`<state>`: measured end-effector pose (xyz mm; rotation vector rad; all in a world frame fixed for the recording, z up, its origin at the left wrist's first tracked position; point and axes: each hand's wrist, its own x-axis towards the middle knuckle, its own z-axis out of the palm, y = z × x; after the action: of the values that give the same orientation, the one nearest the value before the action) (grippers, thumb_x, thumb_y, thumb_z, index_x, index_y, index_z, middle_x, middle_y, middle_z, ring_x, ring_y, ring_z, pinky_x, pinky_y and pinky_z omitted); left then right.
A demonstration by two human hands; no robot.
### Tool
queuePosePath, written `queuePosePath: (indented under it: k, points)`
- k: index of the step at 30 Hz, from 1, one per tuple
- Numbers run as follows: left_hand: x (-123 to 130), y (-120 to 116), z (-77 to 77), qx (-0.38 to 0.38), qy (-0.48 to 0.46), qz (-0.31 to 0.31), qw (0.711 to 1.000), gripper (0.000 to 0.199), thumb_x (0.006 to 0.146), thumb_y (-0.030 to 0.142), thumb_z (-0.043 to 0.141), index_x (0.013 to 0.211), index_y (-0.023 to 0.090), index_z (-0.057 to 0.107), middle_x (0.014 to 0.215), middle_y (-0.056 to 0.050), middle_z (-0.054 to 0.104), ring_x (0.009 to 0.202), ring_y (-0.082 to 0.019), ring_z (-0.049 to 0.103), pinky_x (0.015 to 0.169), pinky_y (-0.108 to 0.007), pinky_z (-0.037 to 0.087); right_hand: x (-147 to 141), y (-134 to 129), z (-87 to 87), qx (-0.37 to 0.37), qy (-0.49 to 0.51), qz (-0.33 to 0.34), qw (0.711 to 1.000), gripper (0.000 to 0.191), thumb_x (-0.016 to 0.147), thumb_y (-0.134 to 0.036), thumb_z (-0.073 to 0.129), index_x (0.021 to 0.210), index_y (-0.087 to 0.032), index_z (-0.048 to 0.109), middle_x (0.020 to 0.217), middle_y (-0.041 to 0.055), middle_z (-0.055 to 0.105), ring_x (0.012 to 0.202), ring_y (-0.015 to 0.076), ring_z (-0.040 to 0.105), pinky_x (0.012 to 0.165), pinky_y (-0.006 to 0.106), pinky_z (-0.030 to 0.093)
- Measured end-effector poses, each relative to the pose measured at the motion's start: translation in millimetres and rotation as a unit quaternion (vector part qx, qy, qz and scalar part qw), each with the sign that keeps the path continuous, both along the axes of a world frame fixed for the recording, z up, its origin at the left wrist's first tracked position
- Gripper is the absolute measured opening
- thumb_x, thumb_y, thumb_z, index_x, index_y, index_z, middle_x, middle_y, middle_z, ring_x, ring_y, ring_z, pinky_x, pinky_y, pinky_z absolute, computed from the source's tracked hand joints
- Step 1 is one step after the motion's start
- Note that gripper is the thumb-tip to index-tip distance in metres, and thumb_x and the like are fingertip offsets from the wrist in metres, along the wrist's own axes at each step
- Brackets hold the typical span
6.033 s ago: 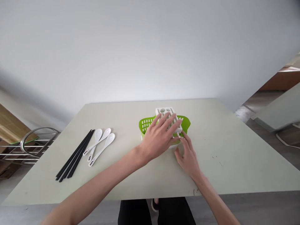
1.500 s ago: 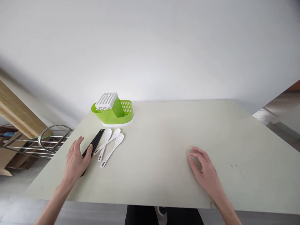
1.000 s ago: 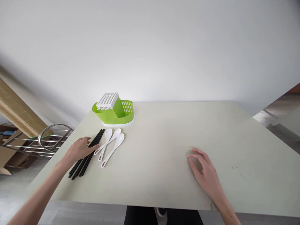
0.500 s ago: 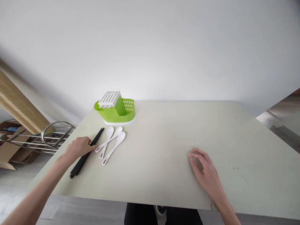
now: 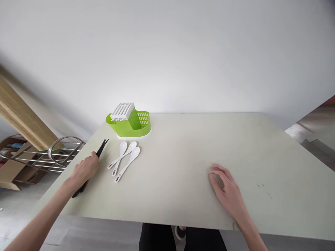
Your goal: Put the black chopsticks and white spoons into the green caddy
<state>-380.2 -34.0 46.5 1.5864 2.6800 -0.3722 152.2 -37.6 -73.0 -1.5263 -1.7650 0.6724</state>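
- One bundle of slender black chopsticks (image 5: 102, 148), count unclear, at the table's left side; your left hand (image 5: 85, 169) is closed round its middle, hiding that stretch.
- Three glossy white spoons (image 5: 135, 152) with printed handles, overlapping on the pale, smooth-topped table (image 5: 178, 157), right of your chopsticks.
- One right hand (image 5: 227, 190), yours, bare, fingers curved and apart, well clear of the spoons.
- One green plastic holder (image 5: 131, 129) with white slotted top, behind the spoons; interior partly hidden.
- One brown cardboard box (image 5: 12, 171), holding a blue item (image 5: 17, 145), blurred.
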Motion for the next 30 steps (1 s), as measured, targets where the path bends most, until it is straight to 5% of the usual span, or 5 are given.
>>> queuePosePath:
  k: [3, 7, 13, 22, 30]
  points:
    - [8, -8, 5.9, -0.065, 0.013, -0.010, 0.998, 0.031, 0.103, 0.026, 0.023, 0.116, 0.012, 0.048, 0.092, -0.017, 0.073, 0.083, -0.031, 0.070, 0.068, -0.032, 0.041, 0, 0, -0.1, 0.006, -0.004, -0.001, 1.000, 0.035, 0.106, -0.053, 0.045, 0.113, -0.029, 0.069, 0.146, 0.0109, 0.058, 0.124, 0.0295, 0.063, 0.059, 0.029, 0.056]
    - [33, -12, 22.2, -0.016, 0.015, -0.016, 1.000, 0.041, 0.107, 0.037, 0.014, 0.119, 0.012, 0.044, 0.089, -0.016, 0.072, 0.079, -0.034, 0.071, 0.063, -0.033, 0.038, 0, 2, -0.6, 0.009, -0.008, 0.002, 1.000, 0.033, 0.106, -0.053, 0.045, 0.111, -0.030, 0.068, 0.144, 0.0102, 0.059, 0.127, 0.0302, 0.061, 0.062, 0.030, 0.056]
    - [114, 4, 47.9, 0.023, -0.063, -0.099, 0.993, 0.042, 0.107, 0.049, 0.018, 0.113, 0.018, 0.046, 0.086, -0.013, 0.073, 0.077, -0.033, 0.072, 0.062, -0.035, 0.040, -2, 4, 0.7, 0.022, -0.005, 0.009, 1.000, 0.033, 0.106, -0.050, 0.042, 0.108, -0.029, 0.068, 0.143, 0.0108, 0.059, 0.129, 0.0308, 0.060, 0.073, 0.036, 0.059]
    - [248, 37, -0.5, -0.076, -0.106, -0.284, 0.950, 0.024, 0.107, 0.028, 0.027, 0.116, 0.017, 0.046, 0.091, -0.015, 0.072, 0.083, -0.033, 0.073, 0.067, -0.039, 0.045, -4, 7, 5.6, 0.047, 0.002, 0.012, 0.999, 0.031, 0.108, -0.045, 0.040, 0.107, -0.028, 0.066, 0.142, 0.0116, 0.060, 0.129, 0.0302, 0.061, 0.090, 0.044, 0.060]
    - [287, 49, -15.5, -0.097, -0.065, -0.324, 0.939, 0.024, 0.100, 0.011, 0.032, 0.114, 0.015, 0.050, 0.098, -0.015, 0.068, 0.085, -0.029, 0.072, 0.071, -0.037, 0.049, -4, 10, 4.4, 0.049, -0.002, 0.007, 0.999, 0.027, 0.107, -0.041, 0.041, 0.107, -0.028, 0.066, 0.141, 0.0101, 0.061, 0.130, 0.0291, 0.060, 0.095, 0.045, 0.059]
